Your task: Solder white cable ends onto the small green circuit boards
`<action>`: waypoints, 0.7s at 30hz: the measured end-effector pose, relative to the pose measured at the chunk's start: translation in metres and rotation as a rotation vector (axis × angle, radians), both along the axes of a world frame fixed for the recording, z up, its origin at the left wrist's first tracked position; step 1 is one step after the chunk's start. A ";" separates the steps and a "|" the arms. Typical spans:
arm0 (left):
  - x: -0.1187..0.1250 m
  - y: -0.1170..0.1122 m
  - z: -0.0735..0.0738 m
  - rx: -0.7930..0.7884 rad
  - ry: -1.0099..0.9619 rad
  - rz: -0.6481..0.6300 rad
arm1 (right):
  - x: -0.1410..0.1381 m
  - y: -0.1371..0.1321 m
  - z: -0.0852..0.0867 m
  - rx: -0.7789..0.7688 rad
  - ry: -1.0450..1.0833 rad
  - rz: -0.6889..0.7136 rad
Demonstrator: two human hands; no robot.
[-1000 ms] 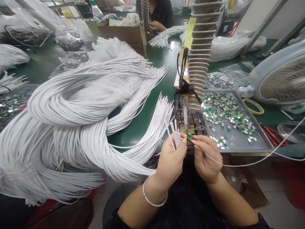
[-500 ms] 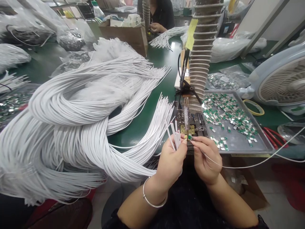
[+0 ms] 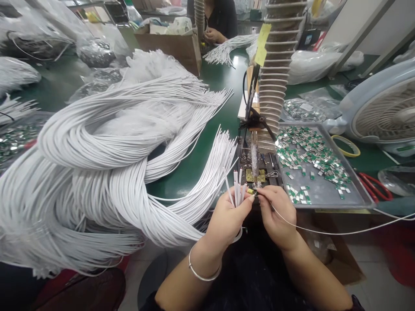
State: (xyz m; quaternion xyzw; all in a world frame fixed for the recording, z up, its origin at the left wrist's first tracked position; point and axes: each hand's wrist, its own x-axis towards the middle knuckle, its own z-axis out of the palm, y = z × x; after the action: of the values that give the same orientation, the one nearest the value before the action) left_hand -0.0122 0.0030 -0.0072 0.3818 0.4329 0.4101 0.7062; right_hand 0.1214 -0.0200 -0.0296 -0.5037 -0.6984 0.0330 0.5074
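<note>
In the head view, the left hand (image 3: pixel 227 216) is closed round a handful of white wires (image 3: pixel 237 196), their ends fanned upward above the thumb, some with reddish tips. No board shows on those upper ends. The right hand (image 3: pixel 277 214) pinches narrowly on a thin white wire (image 3: pixel 324 232), which trails off to the right, past the near edge of the table (image 3: pixel 181 175). The fingertips of both hands nearly meet at the table's near edge, right of its middle, just below the tip of an upright soldering iron (image 3: pixel 254 155). A small yellow piece (image 3: pixel 250 191) sits at the left fingertips; what lies between the two hands is too small to tell.

The work looks under way rather than finished: the pieces are in the fingers, close to the iron, and whether anything there is joined cannot be made out. Plenty seems left. A large looped bundle of white wires (image 3: pixel 110 151) covers the table's left part and spills over its near edge. To the right of the iron, a grey tray (image 3: pixel 327 190) sits along the near edge; small green boards (image 3: pixel 314 147) lie loose in it, heaped toward its far edge, with a few near its near left corner. No finished piece can be picked out with certainty.
</note>
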 end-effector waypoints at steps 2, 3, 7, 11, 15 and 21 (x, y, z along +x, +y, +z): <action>-0.002 0.001 0.000 0.018 0.021 -0.017 | 0.000 0.001 0.000 -0.015 -0.023 0.000; -0.002 0.001 0.000 0.027 0.034 -0.025 | 0.000 0.002 0.000 -0.021 -0.026 0.001; -0.004 0.004 -0.001 0.073 0.097 -0.063 | 0.000 0.003 0.000 0.010 -0.030 0.012; -0.004 0.006 0.002 0.111 0.140 -0.078 | -0.001 0.002 0.002 0.045 -0.015 0.030; -0.002 0.007 0.008 0.125 0.130 -0.036 | -0.002 0.000 0.003 0.031 0.025 0.005; 0.001 0.008 0.014 0.122 0.119 0.013 | -0.003 -0.002 0.003 0.010 0.115 -0.024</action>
State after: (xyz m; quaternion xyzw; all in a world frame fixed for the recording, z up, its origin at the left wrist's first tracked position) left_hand -0.0116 0.0111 0.0069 0.4450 0.4510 0.4169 0.6518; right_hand 0.1182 -0.0221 -0.0268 -0.5068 -0.6621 0.0521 0.5496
